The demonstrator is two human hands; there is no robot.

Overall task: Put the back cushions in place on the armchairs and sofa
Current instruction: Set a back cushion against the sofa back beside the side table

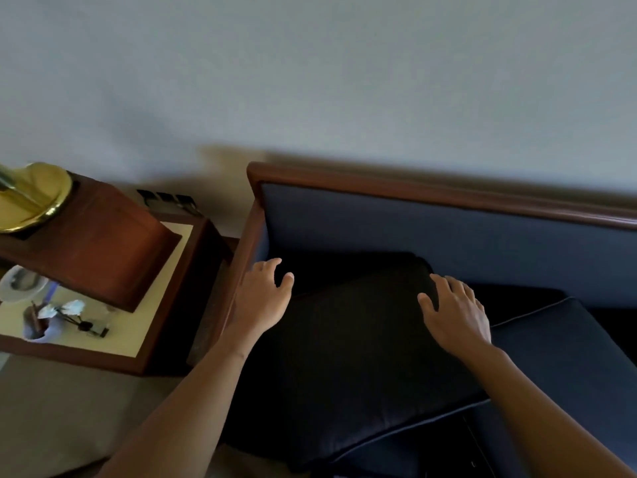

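- On the blue upholstered, wood-framed sofa (448, 232), a dark rectangular fabric back cushion (348, 343) lay tilted.
- Left hand (263, 298) pressed its left edge, fingers spread, unclenched.
- Right hand (458, 313) rested flat on its right top corner.

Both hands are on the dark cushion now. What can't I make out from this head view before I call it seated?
- Dark satin back cushion: its underside and the seat beneath are covered by the cushion itself.
- Blue upholstered wood-framed sofa back: its right end is cut off by the frame edge.
- Left hand and right hand: palms hidden, so grip or flat press is unclear.
- Brass lamp base: cut off at the left edge.
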